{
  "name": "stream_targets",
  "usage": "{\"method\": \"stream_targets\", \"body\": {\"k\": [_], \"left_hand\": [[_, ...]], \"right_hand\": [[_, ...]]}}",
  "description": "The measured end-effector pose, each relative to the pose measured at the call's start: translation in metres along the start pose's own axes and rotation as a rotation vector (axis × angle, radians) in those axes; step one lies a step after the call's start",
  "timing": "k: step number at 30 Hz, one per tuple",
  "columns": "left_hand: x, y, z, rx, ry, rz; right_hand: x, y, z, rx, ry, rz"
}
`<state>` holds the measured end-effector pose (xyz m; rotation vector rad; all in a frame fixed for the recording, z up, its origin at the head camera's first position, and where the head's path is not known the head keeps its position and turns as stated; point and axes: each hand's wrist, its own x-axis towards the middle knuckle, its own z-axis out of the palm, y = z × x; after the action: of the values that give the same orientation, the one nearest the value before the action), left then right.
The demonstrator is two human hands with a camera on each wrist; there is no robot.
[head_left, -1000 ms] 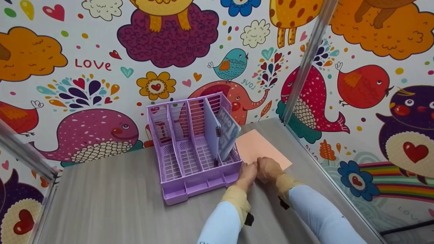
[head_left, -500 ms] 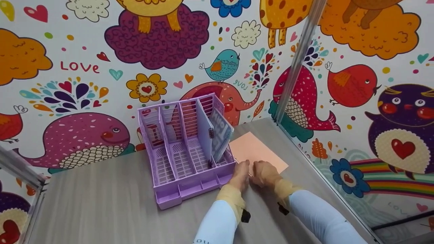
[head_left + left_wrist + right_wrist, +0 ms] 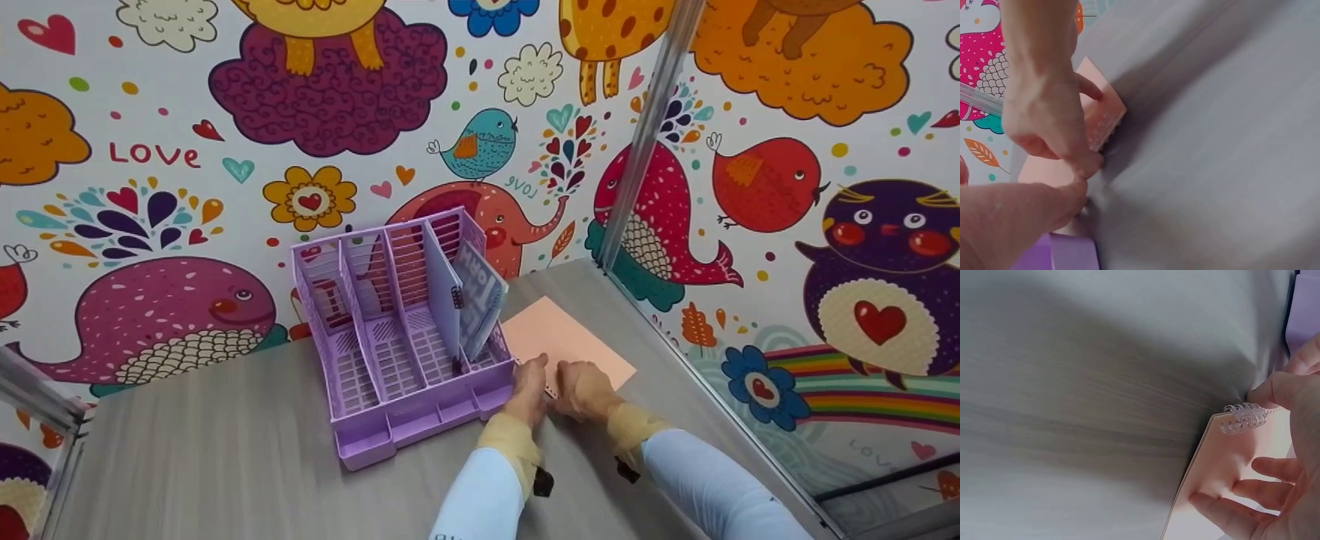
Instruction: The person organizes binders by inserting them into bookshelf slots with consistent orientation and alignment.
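A peach spiral-bound notebook [image 3: 568,334] lies on the table right of the purple desk organizer [image 3: 420,412]. Clear plastic rings [image 3: 1244,417] run along its near edge. My left hand [image 3: 529,388] pinches that bound edge at the organizer's front right corner. Close beside it, my right hand [image 3: 587,390] pinches the binding between thumb and index finger. Its other fingers [image 3: 1224,514] spread over the cover in the right wrist view. In the left wrist view the two hands' fingertips meet at the notebook's edge, hiding part of the rings.
The organizer has several upright slots and small front compartments. Its right side holds a light blue notebook [image 3: 445,285] and a patterned book [image 3: 481,307], both standing. Printed wall panels [image 3: 322,82] close off the back and right of the grey table [image 3: 202,450].
The head view has turned slightly right, so the scene slides left. My hands have come a little apart along the binding, showing some rings between them. The organizer and its books stay put.
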<state>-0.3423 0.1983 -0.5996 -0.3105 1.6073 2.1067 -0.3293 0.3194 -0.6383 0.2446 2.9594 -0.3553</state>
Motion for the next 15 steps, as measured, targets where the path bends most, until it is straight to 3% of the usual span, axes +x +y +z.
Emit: {"method": "stream_targets", "body": {"k": [4, 10, 15], "left_hand": [[0.002, -0.002, -0.003, -0.004, -0.034, -0.022], [0.003, -0.005, -0.011, -0.084, -0.103, -0.113], [0.003, -0.008, -0.013, -0.111, -0.169, -0.147]], "right_hand": [[0.000, 0.000, -0.001, 0.043, -0.012, 0.019], [-0.003, 0.001, 0.005, -0.061, 0.077, -0.042], [-0.009, 0.002, 0.013, -0.109, 0.147, -0.047]]}}
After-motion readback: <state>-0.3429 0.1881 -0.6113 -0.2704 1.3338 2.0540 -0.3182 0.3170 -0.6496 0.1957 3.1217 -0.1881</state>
